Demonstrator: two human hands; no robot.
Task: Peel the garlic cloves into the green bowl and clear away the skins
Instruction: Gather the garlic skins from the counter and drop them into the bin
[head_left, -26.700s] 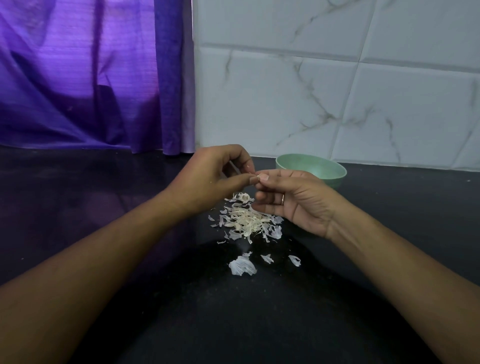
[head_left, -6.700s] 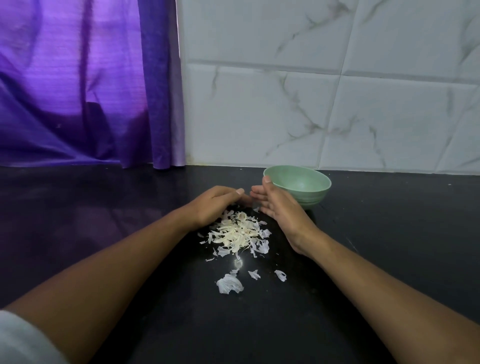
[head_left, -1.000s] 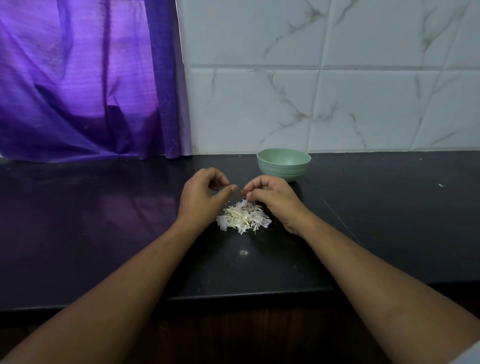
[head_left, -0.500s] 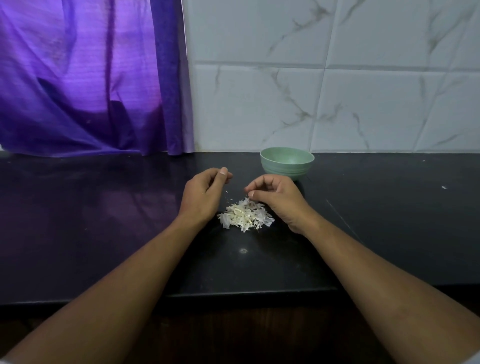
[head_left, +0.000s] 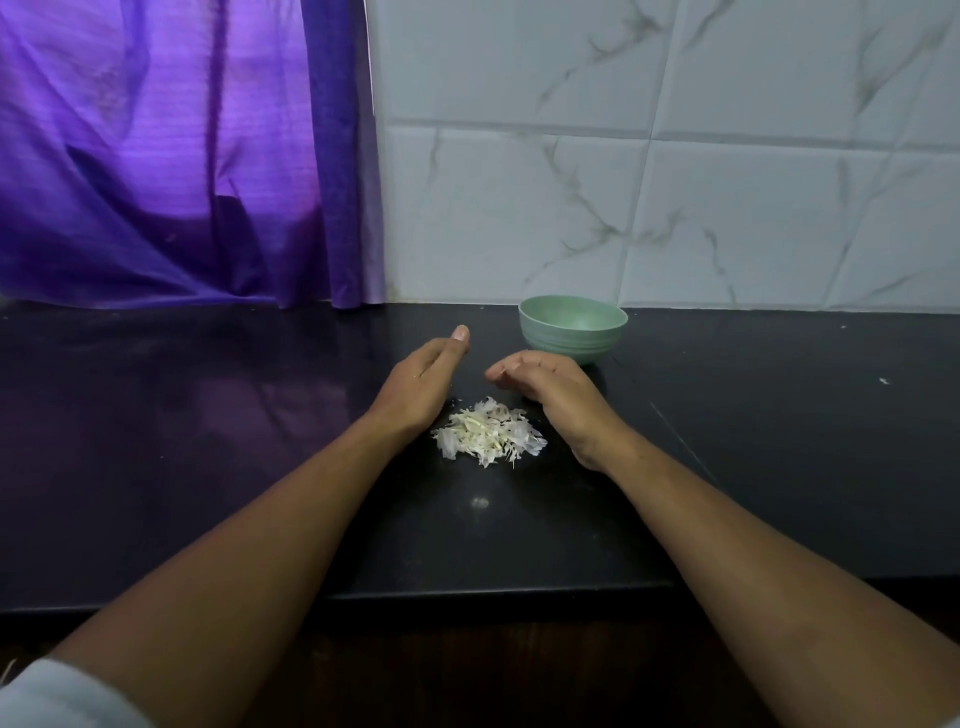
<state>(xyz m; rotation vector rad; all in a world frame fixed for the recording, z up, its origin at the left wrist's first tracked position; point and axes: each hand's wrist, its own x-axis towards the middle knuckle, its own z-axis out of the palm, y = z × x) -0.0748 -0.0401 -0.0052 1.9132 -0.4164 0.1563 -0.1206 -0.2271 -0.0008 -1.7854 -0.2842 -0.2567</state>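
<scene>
A small heap of white garlic skins (head_left: 488, 435) lies on the black counter (head_left: 208, 441), between my two hands. My left hand (head_left: 423, 376) stands on its edge at the heap's left, fingers straight and pointing away from me, holding nothing. My right hand (head_left: 545, 382) is cupped just behind and to the right of the heap, fingers loosely bent toward the left, with nothing seen in it. The green bowl (head_left: 573, 327) stands behind my right hand near the wall; its inside is hidden from this angle.
A purple curtain (head_left: 182, 156) hangs at the back left and a white marble-tiled wall (head_left: 675, 182) runs behind the bowl. The counter's front edge (head_left: 493, 592) crosses under my forearms. A tiny white scrap (head_left: 883, 381) lies far right.
The loose skins that lay scattered toward me are now gathered into one heap. In the last second my left hand's fingers straightened out and my right hand opened from a pinch into a cup.
</scene>
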